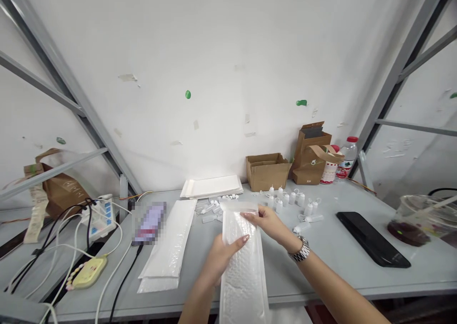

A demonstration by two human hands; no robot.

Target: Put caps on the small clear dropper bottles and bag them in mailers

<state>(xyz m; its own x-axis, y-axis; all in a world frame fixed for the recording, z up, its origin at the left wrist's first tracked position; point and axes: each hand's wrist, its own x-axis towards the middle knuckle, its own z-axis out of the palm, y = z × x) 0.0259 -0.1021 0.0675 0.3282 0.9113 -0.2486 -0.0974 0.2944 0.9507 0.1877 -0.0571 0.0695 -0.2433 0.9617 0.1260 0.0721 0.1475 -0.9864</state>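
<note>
A long white bubble mailer [243, 271] is held between my two hands, its upper end pointing away over the table. My left hand [225, 256] grips its left edge, thumb lying across the front. At the upper right corner, my right hand [263, 219] pinches the mailer near its flap, thumb and fingers closed. Several small white dropper bottles [285, 199] stand behind my right hand, and a few lie on their sides. More clear bottles [210, 209] and small white caps lie just behind the mailer. Other white mailers [167, 248] lie to the left.
A flat white stack [212, 186] lies by the wall beside an open cardboard box [267, 174]. Paper bags [310, 157] and a bottle [348, 157] stand back right. A black phone-like object [373, 238] and plastic cup [410, 219] sit right. Cables and a power strip [98, 219] crowd the left.
</note>
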